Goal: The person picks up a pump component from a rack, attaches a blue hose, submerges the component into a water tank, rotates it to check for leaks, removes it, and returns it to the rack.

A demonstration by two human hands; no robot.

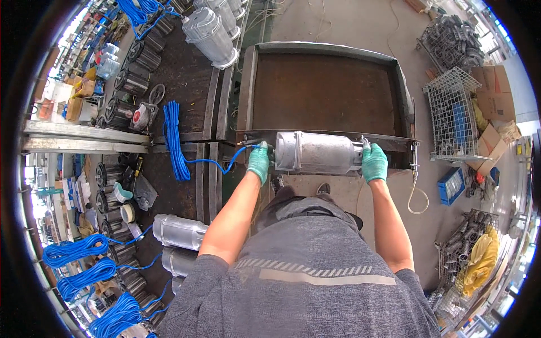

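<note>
A silver metal submersible pump (324, 152) lies on its side across the near edge of a large rectangular metal tank (338, 49). My left hand (258, 162), in a green glove, is closed at the pump's left end, where a blue cable comes out; its grip is partly hidden. At the other end my right hand (374, 162), gloved alike, is closed around the narrower end fittings. From the pump the cable runs left to a tied blue cable coil (176, 141) on the dark workbench (191, 107).
More silver pumps (209, 36) stand at the far left, and others (179, 231) lie near my left elbow with blue cable coils (76, 250). Dark cylinders (133, 80) line the bench. A wire cage (451, 112), cartons (496, 93) and a blue crate (451, 186) are at right.
</note>
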